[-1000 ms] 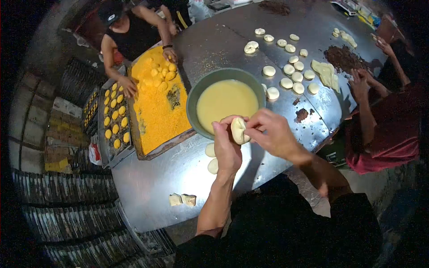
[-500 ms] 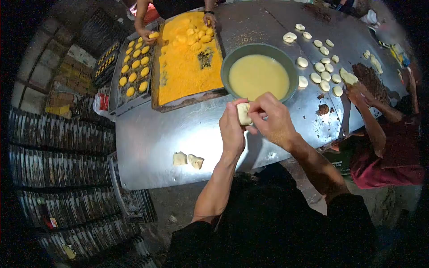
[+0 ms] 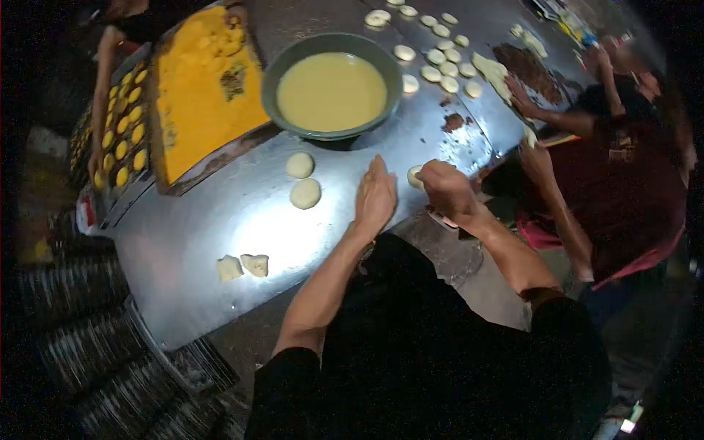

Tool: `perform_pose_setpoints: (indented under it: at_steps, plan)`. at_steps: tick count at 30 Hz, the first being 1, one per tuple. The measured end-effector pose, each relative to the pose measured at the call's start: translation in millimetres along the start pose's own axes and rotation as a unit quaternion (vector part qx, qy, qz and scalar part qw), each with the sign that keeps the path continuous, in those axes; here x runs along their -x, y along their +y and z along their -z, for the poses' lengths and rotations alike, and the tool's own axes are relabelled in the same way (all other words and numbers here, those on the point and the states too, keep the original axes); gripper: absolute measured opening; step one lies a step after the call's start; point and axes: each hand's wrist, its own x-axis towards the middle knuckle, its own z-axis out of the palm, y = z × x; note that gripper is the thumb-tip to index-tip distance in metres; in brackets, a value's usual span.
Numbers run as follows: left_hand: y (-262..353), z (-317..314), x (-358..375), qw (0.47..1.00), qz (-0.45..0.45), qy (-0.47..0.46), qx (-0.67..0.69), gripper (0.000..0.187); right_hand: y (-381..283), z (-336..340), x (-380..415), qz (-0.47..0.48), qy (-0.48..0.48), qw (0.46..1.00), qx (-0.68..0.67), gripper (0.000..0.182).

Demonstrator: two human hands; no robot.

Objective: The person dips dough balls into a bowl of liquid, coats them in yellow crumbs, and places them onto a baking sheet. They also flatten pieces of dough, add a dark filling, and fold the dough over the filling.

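My left hand rests on the steel table with its fingers stretched out, holding nothing. To its right, my right hand is curled into a fist, slightly blurred. A pale dough ball shows at the left side of that fist, partly covered by the fingers. Left of my left hand lie two smooth dough balls, one just behind the other. Farther left, near the front edge, sit two rough-cut dough pieces, a squarish one and an uneven one.
A bowl of yellowish liquid stands ahead, beside a tray of orange crumbs. Coated pieces fill a pan near one person's arm. Several dough rounds lie back right, where another person's hand touches flattened dough.
My hands have parted from the dough they held together and come down to the table. Two dough balls now show left of my hand. The view has shifted, moving bowl and tray leftward.
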Motion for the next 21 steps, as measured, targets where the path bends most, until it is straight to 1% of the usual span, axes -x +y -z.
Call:
perform_pose_setpoints:
  at_steps: [1,2,3,4,5,6,8,9,10,11,12,13,14,16,17,18,19,20,21]
  plan:
    - [-17,-16,2,0.99,-0.1,-0.005,-0.096,0.039,31,-47,30,-0.11,0.046,0.983,-0.138,0.016]
    - [-22,-14,6,0.961,-0.189,-0.056,-0.195,0.042,39,-75,43,-0.216,0.095,0.933,-0.273,0.018]
    - [-28,-12,10,0.95,-0.229,-0.079,-0.199,0.041,61,-84,59,-0.121,-0.029,0.992,0.029,0.026]
    - [-34,-12,11,0.938,-0.266,-0.097,-0.202,0.041,55,-66,43,-0.13,-0.035,0.991,0.027,0.026]
    - [-41,-12,13,0.933,-0.288,-0.096,-0.195,0.035,49,-51,25,-0.159,-0.141,0.974,0.08,0.024]
    - [-39,-4,14,0.934,-0.303,-0.081,-0.173,0.028,29,-31,7,-0.191,-0.251,0.941,0.122,0.022]
    - [-42,12,17,0.935,-0.299,-0.126,-0.143,0.028,6,25,-50,-0.21,-0.298,0.927,0.085,0.014]
    - [-45,18,19,0.929,-0.318,-0.11,-0.152,0.028,11,30,-58,-0.155,-0.085,0.984,0.008,0.02]
    - [-46,23,23,0.93,-0.313,-0.118,-0.152,0.028,16,28,-61,-0.096,0.135,0.984,-0.07,0.029]
    - [-46,29,24,0.939,-0.288,-0.127,-0.137,0.029,19,15,-63,-0.099,0.134,0.983,-0.075,0.029]
    - [-45,34,22,0.947,-0.263,-0.133,-0.126,0.031,25,-12,-64,-0.098,0.155,0.982,0.052,0.037]
    - [-42,37,21,0.957,-0.225,-0.139,-0.121,0.028,33,-44,-54,-0.098,0.172,0.964,0.176,0.046]
    - [-40,39,22,0.956,-0.223,-0.143,-0.125,0.028,52,-97,-26,-0.104,0.022,0.982,0.155,0.057]
    - [-32,39,15,0.992,-0.086,-0.079,-0.046,0.024,49,-92,-37,-0.138,0.046,0.979,0.146,0.055]
    - [-17,41,6,0.996,-0.069,-0.055,-0.033,0.017,52,-101,-31,-0.146,0.048,0.977,0.145,0.055]
    - [7,44,-11,0.997,-0.077,-0.025,-0.001,0.013,55,-113,-20,-0.175,0.038,0.981,0.081,0.055]
    - [28,42,-30,0.993,-0.115,0.006,0.033,0.014,71,-113,-24,-0.187,0.038,0.981,0.026,0.055]
    - [46,37,-50,0.985,-0.151,0.045,0.066,0.015,66,-96,-24,-0.185,0.02,0.982,-0.034,0.053]
    - [61,30,-69,0.98,-0.165,0.052,0.098,0.019,66,-100,-16,-0.163,0.035,0.985,0.053,0.052]
